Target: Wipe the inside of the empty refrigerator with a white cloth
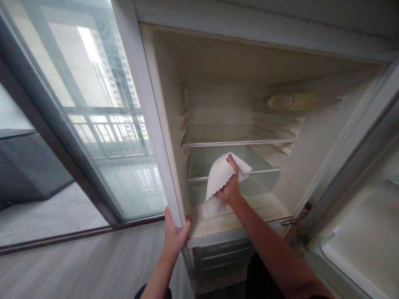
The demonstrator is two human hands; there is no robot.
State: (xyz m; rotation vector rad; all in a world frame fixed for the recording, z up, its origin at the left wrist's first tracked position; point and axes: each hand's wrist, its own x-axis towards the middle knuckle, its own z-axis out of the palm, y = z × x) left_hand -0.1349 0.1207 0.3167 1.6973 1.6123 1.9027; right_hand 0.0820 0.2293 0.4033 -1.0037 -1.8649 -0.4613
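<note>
An open fridge (149,104) stands in front of me, its inside pale and stained. My right hand (230,189) reaches into it and is closed on a white cloth (220,174), which it holds against the front edge of the lower glass shelf (264,169). My left hand (174,234) grips the fridge's left side frame near its bottom, thumb on the inner side and fingers wrapped round the outside. An upper glass shelf (218,143) sits above the cloth. The stained compartment floor (264,209) lies below my right hand.
The fridge door (358,232) swings open on the right. A yellowed thermostat housing (293,101) sits on the right inner wall. Freezer drawers (221,259) are below the compartment. A large glass sliding door (93,124) stands on the left, with wood floor (77,265) beneath it.
</note>
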